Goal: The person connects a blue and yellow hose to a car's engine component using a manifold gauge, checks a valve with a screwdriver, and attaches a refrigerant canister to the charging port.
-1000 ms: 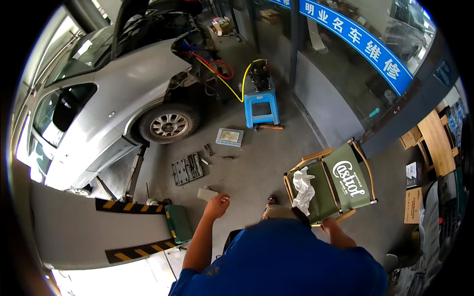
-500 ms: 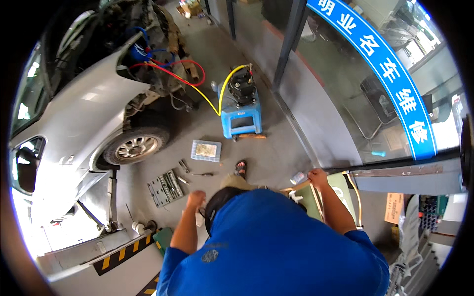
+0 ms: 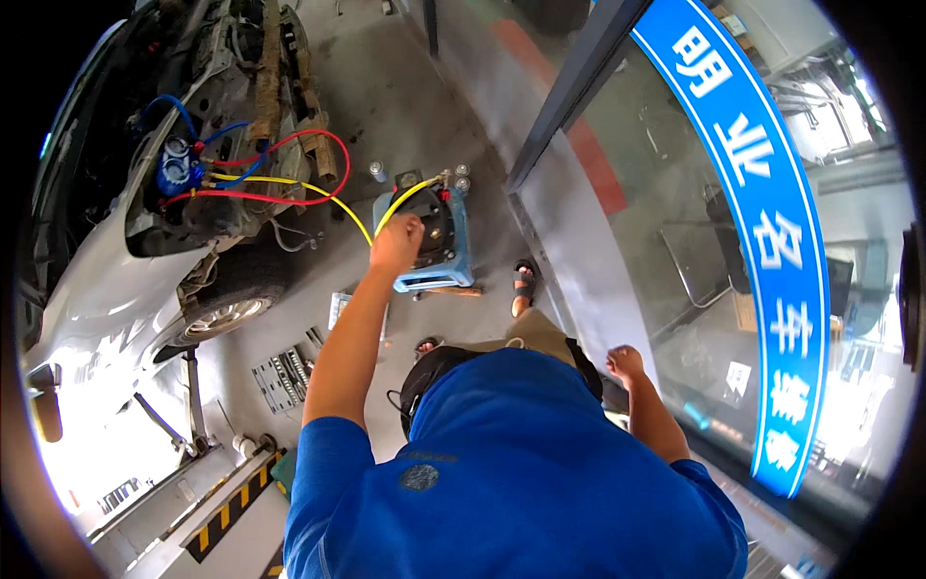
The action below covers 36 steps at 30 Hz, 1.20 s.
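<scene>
My left hand [image 3: 397, 243] is stretched forward with its fingers curled closed. In the picture it overlaps the black pump [image 3: 436, 220] and the end of the yellow hose [image 3: 335, 198]. I cannot tell whether it touches either, and its palm is hidden. The pump rests on a blue plastic stool [image 3: 459, 253]. Held out at my right side, my right hand [image 3: 627, 364] is also closed, near the low wall below the window. What it holds, if anything, does not show.
Left stands a silver car [image 3: 121, 280] with its front stripped. Red hoses [image 3: 340, 159] and a blue manifold gauge [image 3: 177, 169] hang there. On the floor lie an open socket set [image 3: 282, 378] and a partly hidden tray [image 3: 338, 307]. Glass [image 3: 675, 183] runs along the right.
I have moved forward toward the stool. My left hand has swung up and ahead, over the pump. My right hand is away from the green panel beside which it was.
</scene>
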Each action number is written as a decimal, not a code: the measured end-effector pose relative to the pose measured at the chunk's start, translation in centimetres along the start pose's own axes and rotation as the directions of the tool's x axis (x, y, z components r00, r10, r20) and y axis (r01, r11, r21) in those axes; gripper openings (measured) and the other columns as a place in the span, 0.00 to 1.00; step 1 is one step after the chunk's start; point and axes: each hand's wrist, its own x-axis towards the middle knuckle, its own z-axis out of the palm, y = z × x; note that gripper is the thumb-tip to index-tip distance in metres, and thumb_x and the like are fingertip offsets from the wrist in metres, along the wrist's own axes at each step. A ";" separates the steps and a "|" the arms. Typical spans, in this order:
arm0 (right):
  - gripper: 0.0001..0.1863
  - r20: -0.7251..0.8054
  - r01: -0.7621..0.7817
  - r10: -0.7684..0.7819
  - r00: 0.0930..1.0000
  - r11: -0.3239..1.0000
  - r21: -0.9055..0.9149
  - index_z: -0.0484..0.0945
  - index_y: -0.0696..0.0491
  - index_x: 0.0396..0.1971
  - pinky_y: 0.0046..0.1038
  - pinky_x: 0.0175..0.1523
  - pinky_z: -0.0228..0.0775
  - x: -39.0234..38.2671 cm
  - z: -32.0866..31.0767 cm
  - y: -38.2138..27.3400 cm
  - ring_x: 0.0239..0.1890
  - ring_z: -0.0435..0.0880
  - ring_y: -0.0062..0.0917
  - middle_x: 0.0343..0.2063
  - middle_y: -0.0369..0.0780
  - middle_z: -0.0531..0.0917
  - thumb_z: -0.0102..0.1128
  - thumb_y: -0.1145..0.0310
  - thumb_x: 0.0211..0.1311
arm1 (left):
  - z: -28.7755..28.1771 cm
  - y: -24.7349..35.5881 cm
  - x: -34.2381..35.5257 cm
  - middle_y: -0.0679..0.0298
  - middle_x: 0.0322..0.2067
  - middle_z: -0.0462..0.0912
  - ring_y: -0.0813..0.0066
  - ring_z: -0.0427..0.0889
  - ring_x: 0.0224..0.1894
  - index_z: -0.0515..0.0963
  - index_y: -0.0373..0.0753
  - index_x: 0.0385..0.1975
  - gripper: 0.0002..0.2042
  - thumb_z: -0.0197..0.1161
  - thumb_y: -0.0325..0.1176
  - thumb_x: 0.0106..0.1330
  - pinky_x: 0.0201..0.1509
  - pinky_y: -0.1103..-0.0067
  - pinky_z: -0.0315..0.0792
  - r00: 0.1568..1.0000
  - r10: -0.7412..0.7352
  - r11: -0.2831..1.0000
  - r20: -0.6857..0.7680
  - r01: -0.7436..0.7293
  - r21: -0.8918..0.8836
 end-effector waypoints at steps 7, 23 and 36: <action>0.14 0.247 0.422 -0.368 0.897 0.544 -0.725 0.78 0.58 0.28 0.32 0.35 0.73 7.7 1.2 -23.0 0.27 0.82 0.31 0.23 0.43 0.83 0.62 0.61 0.57 | 6.0 2.0 9.5 0.57 0.52 0.74 0.55 0.73 0.55 0.76 0.42 0.48 0.17 0.61 0.39 0.60 0.57 0.63 0.69 0.993 -0.079 0.927 -0.091 0.106 0.359; 0.15 0.710 0.677 -0.277 0.647 -0.217 -0.703 0.80 0.56 0.34 0.42 0.48 0.72 24.1 30.6 -60.5 0.45 0.80 0.46 0.40 0.50 0.82 0.59 0.59 0.56 | 7.7 1.7 17.9 0.61 0.51 0.79 0.64 0.72 0.58 0.80 0.45 0.46 0.14 0.51 0.37 0.66 0.63 0.62 0.60 0.880 -0.441 0.771 0.179 0.269 0.577; 0.15 0.766 0.446 -0.009 0.642 -0.809 -0.384 0.83 0.54 0.38 0.38 0.54 0.71 40.4 36.4 -77.1 0.50 0.79 0.44 0.48 0.48 0.80 0.52 0.62 0.61 | -0.3 1.2 14.9 0.61 0.36 0.81 0.62 0.78 0.46 0.81 0.45 0.32 0.09 0.53 0.35 0.61 0.53 0.65 0.66 0.716 -0.634 0.705 -0.293 0.691 0.162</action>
